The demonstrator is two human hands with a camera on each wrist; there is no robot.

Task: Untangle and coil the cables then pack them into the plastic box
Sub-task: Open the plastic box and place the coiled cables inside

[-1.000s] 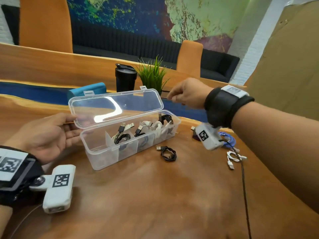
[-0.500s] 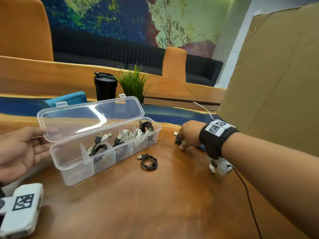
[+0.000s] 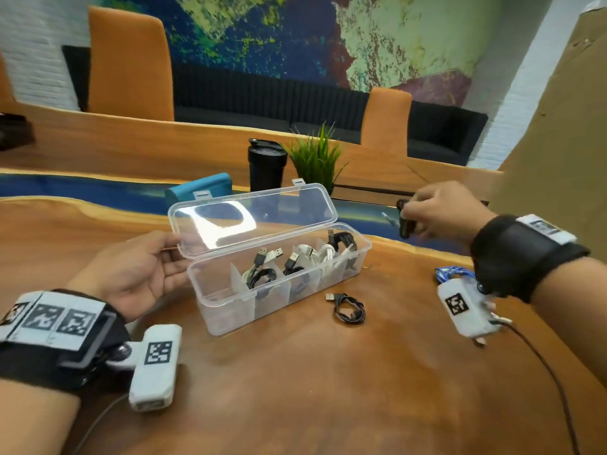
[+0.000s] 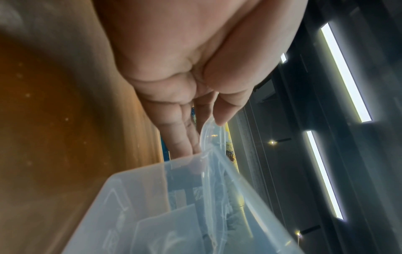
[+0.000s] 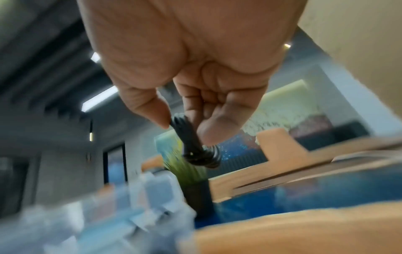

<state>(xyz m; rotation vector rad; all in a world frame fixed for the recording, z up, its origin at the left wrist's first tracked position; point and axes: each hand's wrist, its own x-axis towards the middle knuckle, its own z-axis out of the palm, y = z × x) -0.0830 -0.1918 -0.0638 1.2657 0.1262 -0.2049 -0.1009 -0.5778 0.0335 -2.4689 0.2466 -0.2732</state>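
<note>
A clear plastic box stands mid-table with its lid raised; several divided compartments hold coiled black and white cables. My left hand is at the box's left end, its thumb and fingers pinching the lid's edge. Raised just beyond the box's right end, my right hand pinches a small coiled black cable between thumb and fingers; the wrist view shows the coil hanging below the fingertips. Another coiled black cable lies on the table in front of the box.
A blue cable lies on the table under my right wrist. Behind the box stand a black tumbler, a small green plant and a teal case. A cardboard sheet rises at the right. A thin black wire trails across the table.
My right hand dropped to the table right of the box, took a coiled black cable and lifted it toward the box's right end. The left hand stayed on the lid.
</note>
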